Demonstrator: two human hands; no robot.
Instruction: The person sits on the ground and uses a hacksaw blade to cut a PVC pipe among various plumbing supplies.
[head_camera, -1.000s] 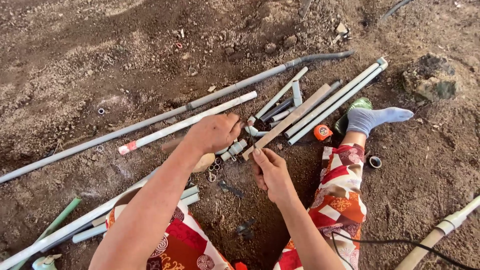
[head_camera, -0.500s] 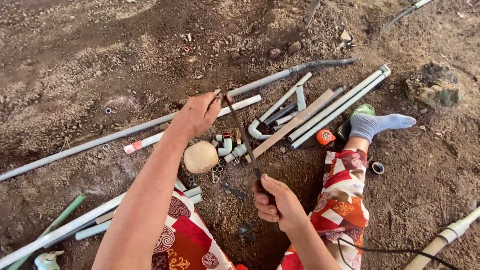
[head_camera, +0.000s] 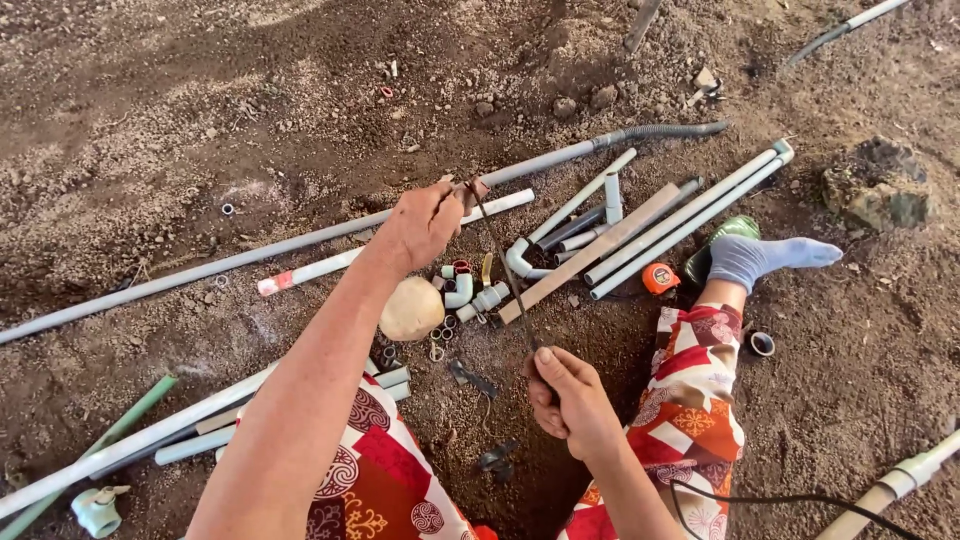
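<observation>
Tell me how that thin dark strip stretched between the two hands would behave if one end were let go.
The thin strip looks narrow and springy, pulled in a slight bow between the left hand and the right hand, so it would probably flick and swing. It seems light for its length. It likely bends rather than snaps, though its material is unclear.

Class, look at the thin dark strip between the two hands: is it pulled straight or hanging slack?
Pulled straight. The strip runs in a nearly straight line from the left hand to the right hand, without sag.
</observation>
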